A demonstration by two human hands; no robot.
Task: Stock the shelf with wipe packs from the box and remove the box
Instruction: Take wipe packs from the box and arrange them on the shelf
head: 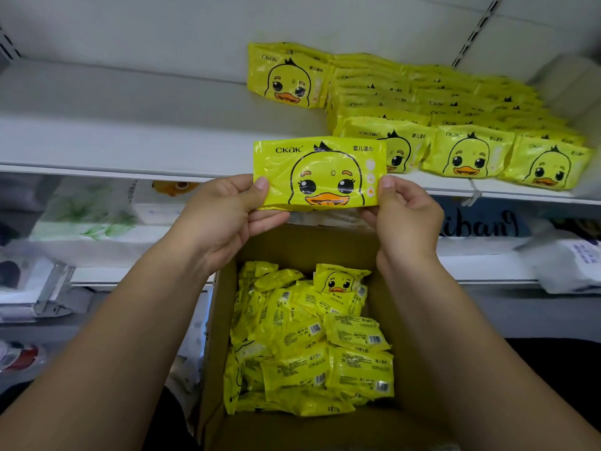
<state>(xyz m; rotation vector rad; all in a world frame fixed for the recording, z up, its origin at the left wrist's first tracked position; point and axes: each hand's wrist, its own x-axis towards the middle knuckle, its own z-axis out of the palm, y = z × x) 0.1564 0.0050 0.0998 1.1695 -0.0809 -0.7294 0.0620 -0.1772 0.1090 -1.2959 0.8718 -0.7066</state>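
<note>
A yellow wipe pack [320,174] with a duck face is held upright in front of the white shelf's [130,135] front edge. My left hand [227,216] pinches its left end and my right hand [403,216] pinches its right end. Below my hands stands an open cardboard box [221,369] filled with several loose yellow packs [312,346]. On the shelf's right half lie rows of stocked packs [455,122], and one pack [287,76] stands against the back wall.
The left half of the shelf is bare white board. Under it, a lower shelf [481,265] holds tissue packages [91,222] at the left and a white bag [572,265] at the right. A slotted upright [474,30] runs up the back wall.
</note>
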